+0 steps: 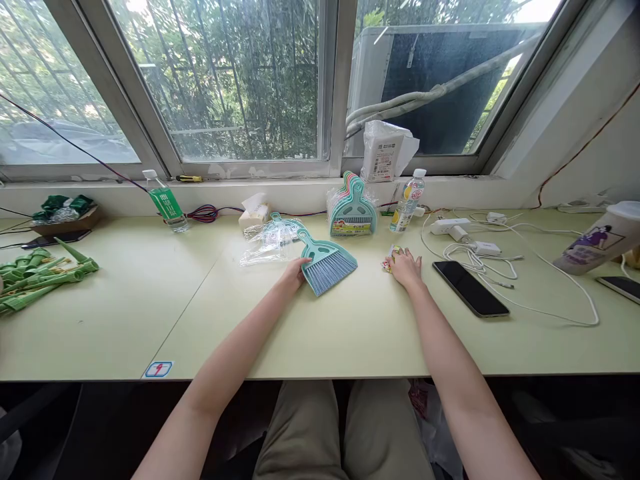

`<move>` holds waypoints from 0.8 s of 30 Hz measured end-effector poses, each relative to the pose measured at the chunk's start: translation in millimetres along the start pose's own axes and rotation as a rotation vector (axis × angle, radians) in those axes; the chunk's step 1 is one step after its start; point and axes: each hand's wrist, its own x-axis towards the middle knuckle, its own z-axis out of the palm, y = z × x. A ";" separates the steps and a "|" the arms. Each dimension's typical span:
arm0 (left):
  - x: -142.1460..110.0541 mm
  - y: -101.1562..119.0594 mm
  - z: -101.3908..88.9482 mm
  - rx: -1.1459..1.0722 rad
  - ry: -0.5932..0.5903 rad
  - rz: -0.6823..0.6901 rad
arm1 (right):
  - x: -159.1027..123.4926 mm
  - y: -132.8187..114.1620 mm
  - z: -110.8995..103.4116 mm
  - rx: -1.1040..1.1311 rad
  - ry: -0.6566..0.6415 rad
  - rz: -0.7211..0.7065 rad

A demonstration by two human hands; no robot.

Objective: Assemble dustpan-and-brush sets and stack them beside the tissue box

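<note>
So far one teal brush [327, 265] lies unwrapped on the worktop [350, 333], left hand [295, 273] touching its edge with loose fingers, right hand [405, 268] flat on a small packet [391, 257], the bagged stack [352, 207] unopened.

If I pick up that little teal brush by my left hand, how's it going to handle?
The brush looks like thin moulded plastic, so probably light and stiff at the handle. Its blue-grey bristles fan out and would likely flex if pushed. It lies flat on the table, so it should slide rather than roll. The left hand touches its edge.
</note>
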 end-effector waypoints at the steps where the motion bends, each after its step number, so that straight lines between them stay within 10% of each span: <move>1: 0.2 -0.4 -0.4 0.001 -0.012 0.008 | -0.3 -3.2 -1.5 -0.011 0.001 -0.017; 8: 0.4 -0.7 -2.4 -0.005 -0.046 0.015 | -2.6 -6.7 -11.4 0.013 -0.083 -0.086; 16: 0.0 -1.0 -1.0 -0.009 -0.056 0.026 | -5.1 -10.0 -7.0 0.148 0.179 -0.048; 24: 0.6 -13.1 4.9 0.088 0.008 0.181 | -39.3 -79.8 -28.0 0.458 0.413 -0.096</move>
